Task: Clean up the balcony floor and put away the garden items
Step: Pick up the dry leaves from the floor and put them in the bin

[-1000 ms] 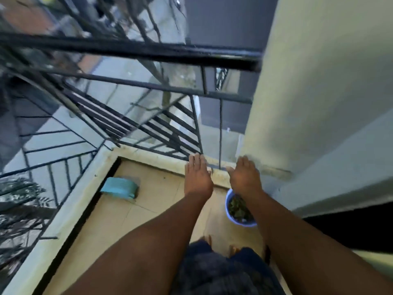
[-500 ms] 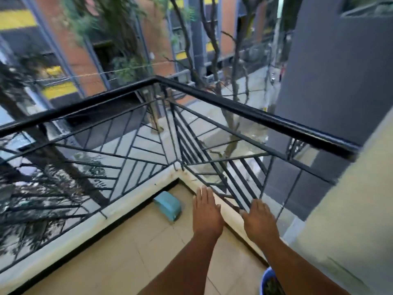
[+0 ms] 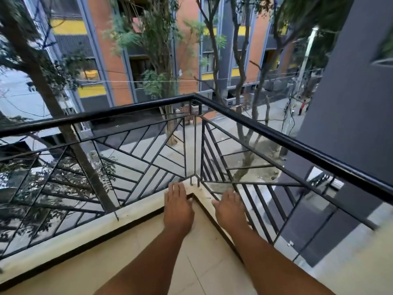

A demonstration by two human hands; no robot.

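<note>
two flat hands [image 3: 178, 209] near corner curb [image 3: 197, 189]

both hands reach toward the balcony corner, the left hand [image 3: 178, 209] and right hand [image 3: 230, 209] flat and apart, with bare tiled floor [image 3: 204, 262] between and below them. ahead, the pale raised kerb [image 3: 136, 211] borders the floor on two sides. above it the black railing [image 3: 265, 133] closes the way, its slanted bars leaving only narrow gaps.
</note>
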